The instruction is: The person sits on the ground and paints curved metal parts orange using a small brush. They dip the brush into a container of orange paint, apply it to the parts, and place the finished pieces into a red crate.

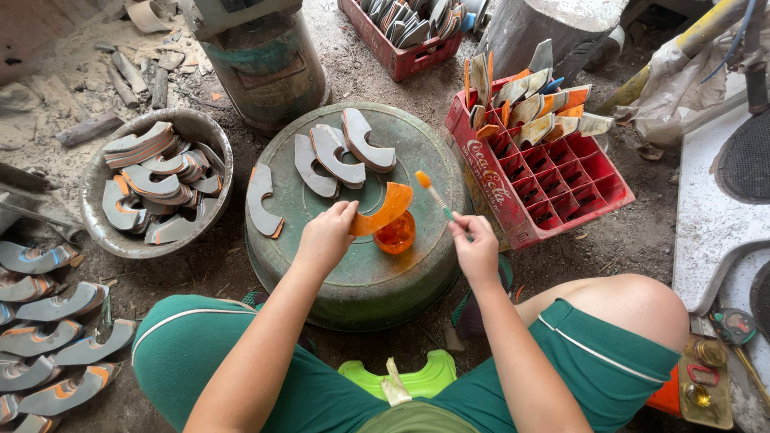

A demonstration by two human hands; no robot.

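Observation:
My left hand holds a curved orange shoe-sole piece above a small orange cup of orange liquid. My right hand grips a thin brush with an orange tip, held just right of the piece. Both hover over an upturned green basin that serves as a work surface. Several grey curved sole pieces lie on its far side, and one more lies at its left edge.
A grey bowl at the left holds several sole pieces. A red crate at the right holds upright pieces in its far cells. More soles lie on the dirt floor at left. A second red crate and a barrel stand behind.

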